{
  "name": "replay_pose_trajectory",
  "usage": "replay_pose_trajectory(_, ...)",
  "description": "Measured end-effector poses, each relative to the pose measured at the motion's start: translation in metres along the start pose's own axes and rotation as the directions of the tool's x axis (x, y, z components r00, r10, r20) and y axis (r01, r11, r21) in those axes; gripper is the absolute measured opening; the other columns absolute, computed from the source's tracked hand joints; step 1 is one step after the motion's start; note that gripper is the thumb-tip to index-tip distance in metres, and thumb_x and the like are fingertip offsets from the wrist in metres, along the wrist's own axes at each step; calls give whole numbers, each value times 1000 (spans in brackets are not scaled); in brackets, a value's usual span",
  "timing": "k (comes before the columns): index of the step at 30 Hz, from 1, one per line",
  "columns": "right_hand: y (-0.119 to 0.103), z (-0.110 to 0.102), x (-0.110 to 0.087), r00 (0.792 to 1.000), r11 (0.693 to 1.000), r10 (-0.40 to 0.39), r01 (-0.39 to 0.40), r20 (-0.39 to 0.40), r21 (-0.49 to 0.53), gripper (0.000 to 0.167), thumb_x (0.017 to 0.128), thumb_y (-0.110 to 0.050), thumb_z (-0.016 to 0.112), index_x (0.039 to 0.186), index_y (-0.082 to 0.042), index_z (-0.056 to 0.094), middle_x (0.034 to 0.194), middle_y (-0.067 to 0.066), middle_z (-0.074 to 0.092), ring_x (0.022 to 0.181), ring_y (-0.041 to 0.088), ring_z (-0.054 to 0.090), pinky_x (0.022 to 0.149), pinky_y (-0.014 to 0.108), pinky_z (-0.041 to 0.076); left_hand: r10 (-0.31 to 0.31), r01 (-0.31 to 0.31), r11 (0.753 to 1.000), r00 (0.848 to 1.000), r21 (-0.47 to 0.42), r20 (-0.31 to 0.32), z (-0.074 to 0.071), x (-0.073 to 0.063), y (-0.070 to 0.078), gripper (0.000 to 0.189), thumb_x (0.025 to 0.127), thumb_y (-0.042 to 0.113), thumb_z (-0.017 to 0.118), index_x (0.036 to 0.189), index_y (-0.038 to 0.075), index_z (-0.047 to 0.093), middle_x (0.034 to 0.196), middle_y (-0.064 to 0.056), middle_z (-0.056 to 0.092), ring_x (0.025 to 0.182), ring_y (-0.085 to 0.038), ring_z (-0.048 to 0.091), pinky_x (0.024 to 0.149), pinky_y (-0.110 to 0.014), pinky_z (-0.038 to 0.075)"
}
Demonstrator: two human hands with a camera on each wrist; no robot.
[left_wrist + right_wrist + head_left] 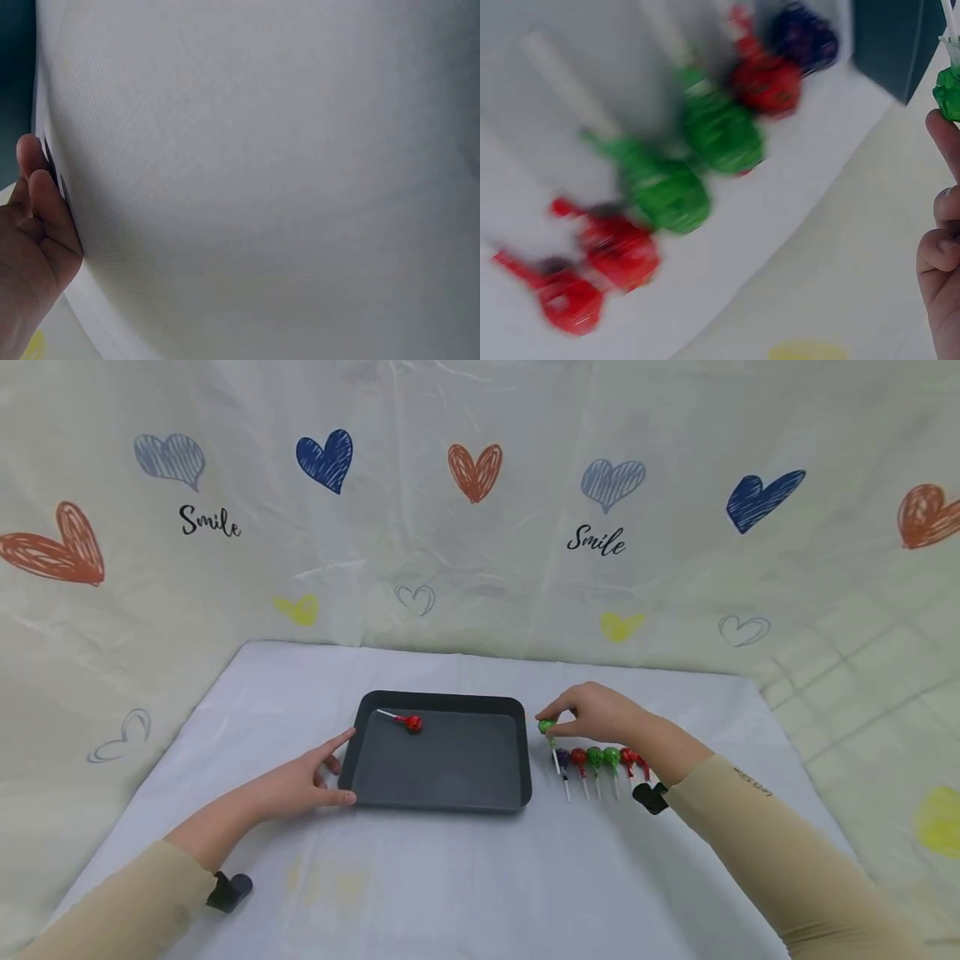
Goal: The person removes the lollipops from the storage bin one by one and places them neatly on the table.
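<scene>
A dark grey tray [442, 768] lies on the white-covered table, with one red lollipop [413, 723] near its back left corner. My left hand [296, 785] touches the tray's left side, index finger and thumb spread along the edge. To the right of the tray, my right hand [600, 714] pinches a green lollipop [546, 727] by its wrapped head, its white stick pointing down. In the right wrist view, that green lollipop [949, 91] shows at the right edge beside the fingertips.
Below the right hand runs a row of lollipops: a dark purple one [564, 762], a red one [578, 757], two green ones [603, 757] and two red ones [628, 758], sticks toward me. A white curtain [480, 568] printed with hearts hangs behind the table.
</scene>
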State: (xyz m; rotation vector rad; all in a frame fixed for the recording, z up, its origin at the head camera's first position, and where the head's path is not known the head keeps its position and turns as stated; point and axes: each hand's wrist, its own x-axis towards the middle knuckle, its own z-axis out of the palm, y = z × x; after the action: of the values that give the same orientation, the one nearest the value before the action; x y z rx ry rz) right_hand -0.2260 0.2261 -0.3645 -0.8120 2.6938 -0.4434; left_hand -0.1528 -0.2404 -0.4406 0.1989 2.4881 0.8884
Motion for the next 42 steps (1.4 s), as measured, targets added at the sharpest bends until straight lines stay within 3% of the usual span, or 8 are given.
replay_pose_trajectory(5, 35, 2, -27, 996, 996, 87, -87, -9, 9, 33, 90, -36, 73, 120, -21, 74, 118, -2, 70, 110, 26, 62, 84, 39, 51, 4, -4, 1000, 1000, -8, 13, -1, -3, 2, 112, 77, 50, 82, 160, 29, 11, 124, -8, 49, 83, -19, 54, 70, -35, 42)
replay_pose_trajectory(10, 65, 1, -60, 984, 984, 176, -176, -26, 11, 33, 90, -35, 73, 119, -19, 74, 119, 5, 70, 97, 21, 61, 75, 36, 48, 6, -6, 1000, 1000, -6, 9, -2, 0, 2, 112, 76, 51, 82, 160, 29, 11, 124, -9, 49, 84, -19, 54, 70, -35, 42)
replay_pose_trajectory(14, 85, -2, -84, 979, 979, 202, -202, -35, 3, 31, 90, -30, 73, 118, -16, 75, 117, 7, 70, 85, 16, 55, 69, 32, 45, 1, 0, 1000, 1000, -4, 14, -1, -1, 2, 112, 76, 51, 82, 160, 29, 11, 123, -10, 49, 84, -20, 54, 70, -35, 42)
replay_pose_trajectory(20, 108, -5, -110, 968, 968, 250, -250, -31, 9, 32, 90, -28, 73, 118, -14, 74, 115, 6, 70, 84, 17, 52, 67, 32, 45, -7, 7, 1000, 1000, -2, 3, -1, 0, 1, 113, 75, 50, 83, 160, 30, 12, 123, -8, 49, 83, -19, 54, 69, -35, 43)
replay_pose_trajectory(27, 122, 0, -118, 959, 959, 282, -281, -12, 31, 36, 87, -31, 76, 118, -12, 74, 113, 5, 71, 88, 20, 52, 69, 34, 46, 2, -2, 1000, 1000, -8, 13, -1, 1, 1, 112, 76, 50, 83, 160, 29, 12, 124, -8, 49, 84, -20, 54, 70, -36, 42)
replay_pose_trajectory(42, 133, 17, -107, 955, 955, 298, -298, 15, 10, 36, 87, -32, 77, 117, -13, 74, 113, 7, 70, 98, 25, 59, 82, 44, 48, -8, 8, 1000, 1000, -6, 11, -2, 0, 1, 112, 75, 51, 83, 160, 30, 12, 124, -7, 49, 83, -19, 53, 70, -35, 42)
